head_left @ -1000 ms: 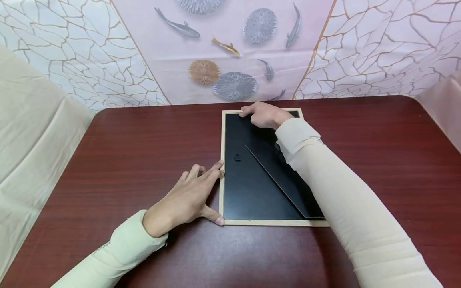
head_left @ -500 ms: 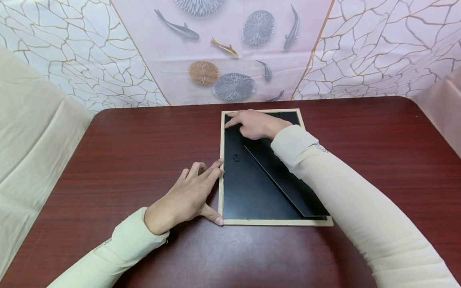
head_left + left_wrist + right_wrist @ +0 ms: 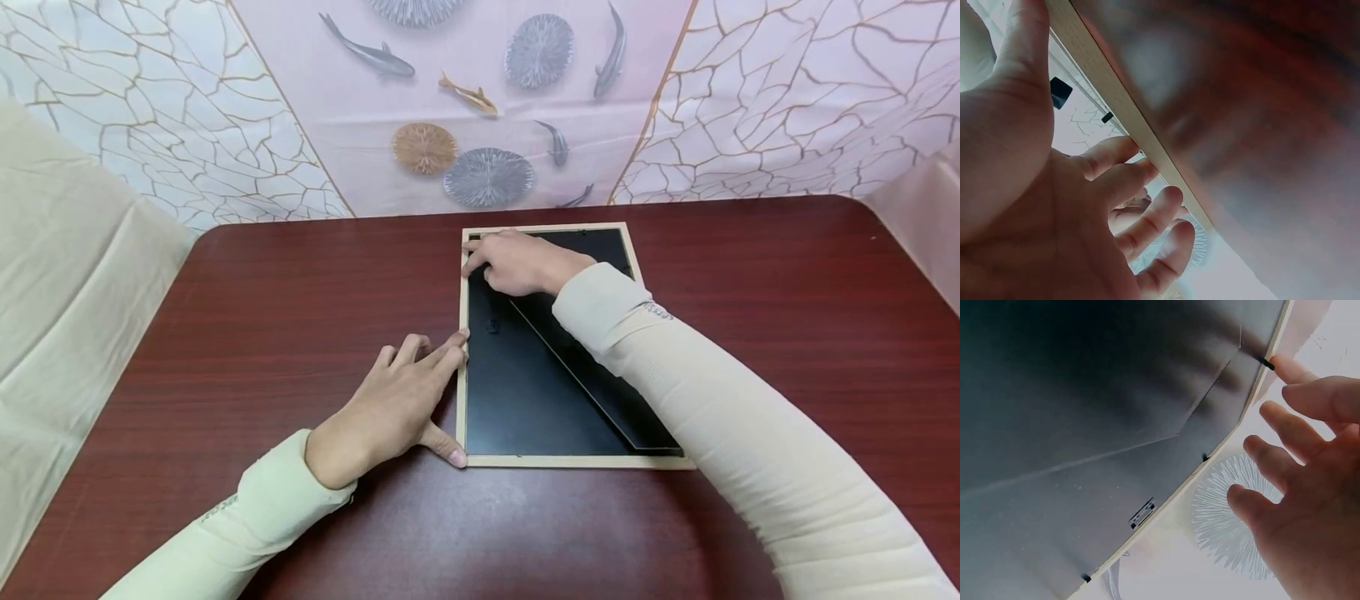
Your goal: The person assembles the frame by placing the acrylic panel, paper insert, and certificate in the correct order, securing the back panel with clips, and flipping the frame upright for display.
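Observation:
A picture frame with a pale wooden rim [image 3: 570,462] lies face down on the table, its black backing board [image 3: 517,400] facing up. A flat black easel stand [image 3: 630,408] lies slantwise over the board. My left hand [image 3: 390,408] rests at the frame's left side, fingertips against the rim and thumb at the near left corner. Near the far left corner is my right hand [image 3: 525,262], reaching across the board. In the right wrist view, its index fingertip touches a small dark tab [image 3: 1266,363] at the rim; the other fingers are spread and hold nothing.
More dark tabs [image 3: 1205,457] sit along the inner rim, close to a small metal hanger [image 3: 1142,514]. The reddish-brown table [image 3: 300,292] ends at a patterned cloth [image 3: 480,100] behind. A cream cloth [image 3: 67,292] hangs at the left.
My right hand has moved left and slightly nearer, from the frame's far edge to the far left corner. My left hand stays nearly in place.

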Motion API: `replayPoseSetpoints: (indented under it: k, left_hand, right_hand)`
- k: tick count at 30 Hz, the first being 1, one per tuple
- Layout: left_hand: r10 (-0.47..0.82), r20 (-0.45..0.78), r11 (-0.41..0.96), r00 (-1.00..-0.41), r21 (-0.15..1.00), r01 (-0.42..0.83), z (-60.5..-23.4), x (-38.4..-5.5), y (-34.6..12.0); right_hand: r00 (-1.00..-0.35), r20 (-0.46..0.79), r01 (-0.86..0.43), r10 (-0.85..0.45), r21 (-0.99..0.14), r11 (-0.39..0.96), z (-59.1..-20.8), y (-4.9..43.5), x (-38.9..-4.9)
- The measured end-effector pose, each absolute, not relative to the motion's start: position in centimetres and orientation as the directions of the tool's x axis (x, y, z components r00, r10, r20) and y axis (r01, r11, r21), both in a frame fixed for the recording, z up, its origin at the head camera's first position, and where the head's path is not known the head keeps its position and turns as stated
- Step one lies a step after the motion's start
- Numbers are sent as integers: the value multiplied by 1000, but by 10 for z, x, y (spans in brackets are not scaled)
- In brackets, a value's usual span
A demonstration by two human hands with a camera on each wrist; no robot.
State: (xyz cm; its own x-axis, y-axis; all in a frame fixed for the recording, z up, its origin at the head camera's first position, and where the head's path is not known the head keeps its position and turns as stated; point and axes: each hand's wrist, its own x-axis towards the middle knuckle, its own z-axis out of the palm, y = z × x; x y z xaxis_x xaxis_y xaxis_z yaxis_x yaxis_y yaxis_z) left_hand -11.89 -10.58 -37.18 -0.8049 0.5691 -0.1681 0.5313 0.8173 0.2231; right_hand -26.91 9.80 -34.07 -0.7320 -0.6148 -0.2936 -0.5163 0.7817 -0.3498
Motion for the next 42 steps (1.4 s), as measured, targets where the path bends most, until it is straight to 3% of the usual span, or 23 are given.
replayPoseSetpoints:
  k: [10,27,33,38,42]
  left_hand:
    - [546,-178,838,-819,137,529,-371,-118,-101]
    - [547,-174,832,-819,224,508,-374,-119,-104]
    - [549,-199,831,-812,231,506,-371,-120,-104]
    - [550,-229,831,-803,249,498,-369,-121,-106]
    - [569,-234,816,-788,278,507,-368,-123,-109]
  right_hand:
    - [-756,-389,-382,-527,-392,837,-341,105,-264]
    - [-667,-491,-258,-560,-553,792,-343,119,-273]
    - [-666,-505,-276,-549,-516,811,-343,118,-269]
    - [-679,-483,-385,-553,-407,828,-341,117,-251]
    - [-679,-405,-468,-613,-404,786,-335,122,-225]
